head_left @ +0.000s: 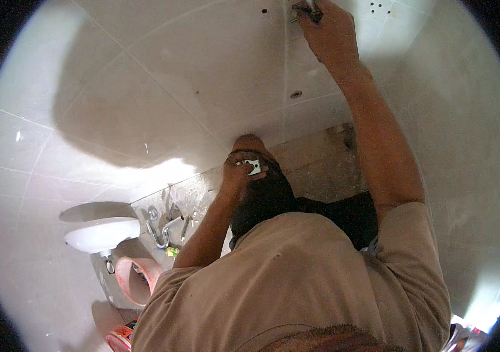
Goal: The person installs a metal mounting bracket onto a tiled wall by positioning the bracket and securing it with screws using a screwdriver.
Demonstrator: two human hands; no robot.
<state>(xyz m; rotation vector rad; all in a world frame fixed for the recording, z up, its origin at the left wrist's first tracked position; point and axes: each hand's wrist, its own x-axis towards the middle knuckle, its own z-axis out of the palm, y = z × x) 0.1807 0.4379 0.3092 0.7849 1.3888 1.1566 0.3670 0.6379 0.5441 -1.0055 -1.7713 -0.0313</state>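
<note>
My right arm reaches forward to the pale tiled wall (203, 64). At its end my right hand (335, 35) is closed around a small metal fitting (311, 13), partly silver and partly dark, held near the wall. The top edge of the picture cuts it off, so its exact kind is unclear. My left hand (237, 171) rests by my knee and grips a small white bracket plate (254, 168) with holes in it. Its fingers partly cover the plate.
A white washbasin (102, 232) lies at the left, beside a pink bucket (151, 267). Chrome pipe parts (160, 234) and loose tools are scattered on the floor. A red container (120, 338) sits at the lower left. The wall has a round outlet (296, 94) and several small holes (381, 8).
</note>
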